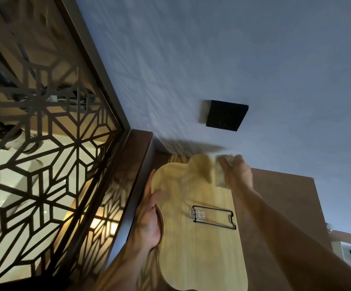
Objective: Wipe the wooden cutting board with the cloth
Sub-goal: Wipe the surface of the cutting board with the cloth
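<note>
Wooden cutting board (199,238): seen over the brown desk (275,196).
Left hand (149,223): grip is closed on the board's left edge.
Right hand (238,175): blurred; the cloth (221,179) is gripped at the board's upper right corner.
Black wire holder (213,217): fixed on the board.

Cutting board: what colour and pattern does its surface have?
The cutting board is pale yellow-tan wood with straight lengthwise grain, clearest in the head view.

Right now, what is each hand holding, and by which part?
The left hand grips the board by its left edge. The right hand has the cloth against the board's upper right; blur hides the grip.
</note>
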`<state>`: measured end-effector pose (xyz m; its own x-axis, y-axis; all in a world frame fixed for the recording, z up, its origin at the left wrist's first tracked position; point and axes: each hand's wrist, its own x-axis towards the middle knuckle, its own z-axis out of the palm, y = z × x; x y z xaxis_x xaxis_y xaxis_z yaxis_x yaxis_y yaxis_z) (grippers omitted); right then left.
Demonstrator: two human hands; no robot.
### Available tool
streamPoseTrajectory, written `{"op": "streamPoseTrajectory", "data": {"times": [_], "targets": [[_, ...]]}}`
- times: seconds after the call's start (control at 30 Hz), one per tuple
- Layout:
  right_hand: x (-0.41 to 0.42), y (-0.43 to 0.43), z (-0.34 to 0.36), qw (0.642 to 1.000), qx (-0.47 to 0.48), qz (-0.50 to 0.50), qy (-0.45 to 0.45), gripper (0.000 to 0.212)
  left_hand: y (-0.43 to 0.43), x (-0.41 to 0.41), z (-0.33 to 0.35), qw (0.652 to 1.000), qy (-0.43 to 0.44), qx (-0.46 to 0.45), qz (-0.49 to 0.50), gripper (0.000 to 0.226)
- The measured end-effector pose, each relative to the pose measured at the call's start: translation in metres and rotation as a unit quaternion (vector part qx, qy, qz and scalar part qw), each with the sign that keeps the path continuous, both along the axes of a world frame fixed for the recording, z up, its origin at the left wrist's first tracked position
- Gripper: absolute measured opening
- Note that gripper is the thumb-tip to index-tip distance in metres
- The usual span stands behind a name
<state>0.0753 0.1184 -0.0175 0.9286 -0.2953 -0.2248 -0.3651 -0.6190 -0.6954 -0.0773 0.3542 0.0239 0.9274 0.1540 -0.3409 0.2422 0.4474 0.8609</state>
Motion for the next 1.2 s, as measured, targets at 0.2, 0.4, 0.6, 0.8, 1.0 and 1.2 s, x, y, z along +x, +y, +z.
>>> {"op": "streamPoseTrajectory", "data": {"times": [0.2, 0.4, 0.6, 0.8, 1.0, 1.2], "targets": [[0.006, 0.071, 0.01, 0.99, 0.036, 0.138, -0.008, 0.048, 0.0, -0.002, -0.003, 1.0, -0.003, 0.024, 0.016, 0.059], [0.007, 0.0, -0.034, 0.996, -0.039, 0.041, 0.065, 0.043, 0.004, -0.002, -0.007, 1.0, 0.002, 0.024, 0.018, 0.065], [0.007, -0.037, -0.034, 0.981, -0.18, -0.028, 0.072, 0.045, 0.004, -0.003, -0.012, 1.0, -0.001, 0.001, 0.024, 0.058], [0.001, 0.065, 0.012, 0.992, 0.03, 0.115, -0.034, 0.051, 0.002, 0.002, -0.006, 1.0, 0.012, -0.014, 0.025, 0.059], [-0.002, 0.059, -0.007, 0.993, -0.01, 0.113, 0.017, 0.056, 0.004, 0.004, -0.001, 1.0, 0.018, -0.017, 0.02, 0.069], [-0.014, -0.038, -0.035, 0.987, -0.097, -0.043, 0.122, 0.054, 0.003, 0.006, 0.0, 1.0, 0.013, -0.011, 0.005, 0.063]]}}
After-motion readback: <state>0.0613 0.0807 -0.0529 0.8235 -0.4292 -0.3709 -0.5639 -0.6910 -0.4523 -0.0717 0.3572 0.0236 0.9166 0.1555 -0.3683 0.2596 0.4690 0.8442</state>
